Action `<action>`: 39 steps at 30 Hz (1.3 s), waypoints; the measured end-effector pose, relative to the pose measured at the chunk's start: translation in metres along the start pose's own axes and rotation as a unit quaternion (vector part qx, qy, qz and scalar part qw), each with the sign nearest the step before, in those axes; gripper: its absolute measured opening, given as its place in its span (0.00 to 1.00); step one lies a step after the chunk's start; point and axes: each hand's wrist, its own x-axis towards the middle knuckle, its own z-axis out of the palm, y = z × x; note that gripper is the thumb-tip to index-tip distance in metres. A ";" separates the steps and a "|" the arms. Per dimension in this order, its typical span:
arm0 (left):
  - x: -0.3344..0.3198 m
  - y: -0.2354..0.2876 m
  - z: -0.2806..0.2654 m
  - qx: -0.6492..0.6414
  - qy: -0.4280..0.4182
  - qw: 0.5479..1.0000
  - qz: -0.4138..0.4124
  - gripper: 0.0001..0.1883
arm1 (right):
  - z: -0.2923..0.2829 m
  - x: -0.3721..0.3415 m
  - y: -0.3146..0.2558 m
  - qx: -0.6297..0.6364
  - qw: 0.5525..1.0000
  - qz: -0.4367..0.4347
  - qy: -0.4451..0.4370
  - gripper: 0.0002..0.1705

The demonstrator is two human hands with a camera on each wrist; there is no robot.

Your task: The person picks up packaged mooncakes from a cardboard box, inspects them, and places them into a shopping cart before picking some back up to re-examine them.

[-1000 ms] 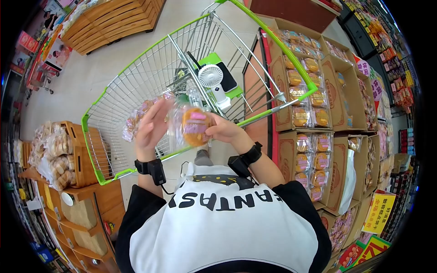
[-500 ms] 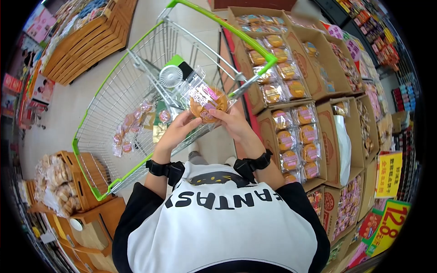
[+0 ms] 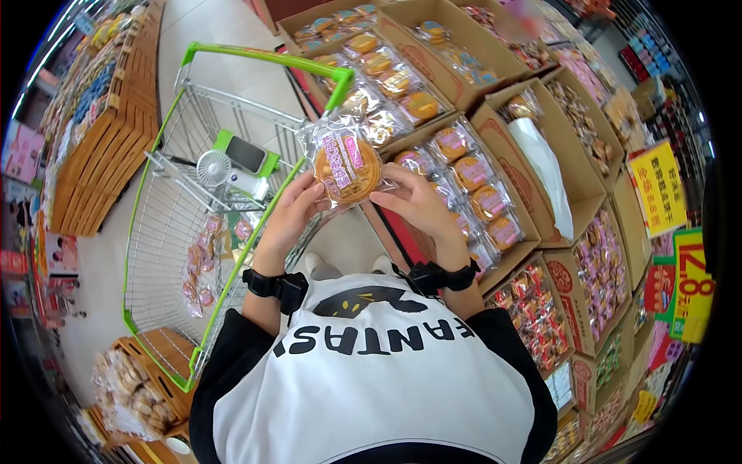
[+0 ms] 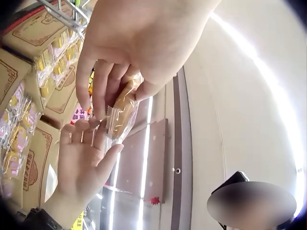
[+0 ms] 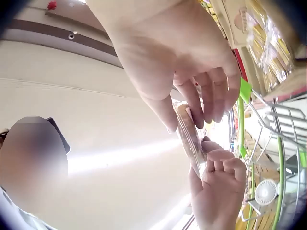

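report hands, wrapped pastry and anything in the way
Left hand, right hand both grip wrapped pastry. Label faces head view. Nothing visibly in the way.

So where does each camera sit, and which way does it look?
Head: worn on the head, looking forward and down at the wrapped pastry; the person's arms and shirt show.
Left wrist: worn there, looking past the palm at the left fingers; both palms show.
Right wrist: worn there, looking past the palm at the right fingers; both palms show again.
Shared: head and right wrist both show the white fan.
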 end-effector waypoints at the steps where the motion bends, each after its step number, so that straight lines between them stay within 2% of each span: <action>1: 0.005 0.000 0.007 -0.001 -0.011 1.000 -0.005 0.20 | -0.006 -0.006 -0.003 0.000 1.000 -0.002 0.012 0.16; 3: 0.012 0.003 0.019 0.008 -0.047 0.999 -0.020 0.20 | -0.022 -0.023 -0.008 -0.161 0.984 -0.073 0.019 0.16; 4: 0.018 0.002 0.022 0.002 -0.082 0.996 -0.026 0.19 | -0.027 -0.032 -0.019 -0.160 0.987 -0.012 0.009 0.17; 5: 0.022 0.000 0.026 -0.004 -0.117 0.993 -0.031 0.18 | -0.032 -0.041 -0.020 -0.160 0.987 -0.010 0.022 0.17; 7: 0.028 0.000 0.042 0.008 -0.135 0.990 -0.048 0.17 | -0.041 -0.055 -0.021 -0.221 0.973 -0.057 0.025 0.17; 10: 0.040 -0.008 0.059 0.029 -0.164 0.984 -0.061 0.17 | -0.054 -0.076 -0.016 -0.235 0.968 -0.071 0.053 0.17; 15: 0.050 -0.020 0.091 0.039 -0.176 0.979 -0.089 0.17 | -0.068 -0.109 -0.020 -0.210 0.974 -0.015 0.077 0.16; 17: 0.055 -0.026 0.100 0.000 -0.228 0.967 -0.111 0.17 | -0.072 -0.120 -0.019 -0.216 0.972 -0.006 0.095 0.16; 18: 0.057 -0.031 0.103 0.000 -0.236 0.965 -0.116 0.17 | -0.071 -0.123 -0.018 -0.118 0.980 0.029 0.159 0.16; 19: 0.059 -0.038 0.106 0.052 -0.215 0.967 -0.124 0.16 | -0.072 -0.127 -0.017 -0.018 0.973 0.063 0.223 0.16; 20: 0.061 -0.044 0.111 0.104 -0.193 0.967 -0.130 0.16 | -0.077 -0.129 -0.013 -0.024 0.965 0.088 0.245 0.19; 23: 0.070 -0.059 0.125 0.170 -0.242 0.945 -0.142 0.16 | -0.089 -0.140 0.004 -0.049 0.948 0.089 0.300 0.23; 24: 0.074 -0.064 0.129 0.170 -0.267 0.938 -0.141 0.17 | -0.092 -0.144 0.004 0.003 0.947 0.109 0.303 0.22; 29: 0.088 -0.088 0.155 0.131 -0.264 0.937 -0.188 0.17 | -0.110 -0.162 0.018 0.020 0.928 0.134 0.347 0.19; 31: 0.094 -0.103 0.157 0.125 -0.262 0.936 -0.200 0.18 | -0.116 -0.169 0.018 0.021 0.926 0.115 0.360 0.23; 35: 0.102 -0.133 0.163 0.150 -0.304 0.921 -0.191 0.21 | -0.129 -0.185 0.030 0.002 0.909 0.136 0.393 0.22; 37: 0.102 -0.149 0.168 0.210 -0.320 0.902 -0.201 0.22 | -0.141 -0.197 0.046 -0.001 0.909 0.146 0.390 0.23; 39: 0.102 -0.168 0.176 0.205 -0.313 0.900 -0.221 0.22 | -0.147 -0.207 0.053 -0.075 0.895 0.192 0.397 0.24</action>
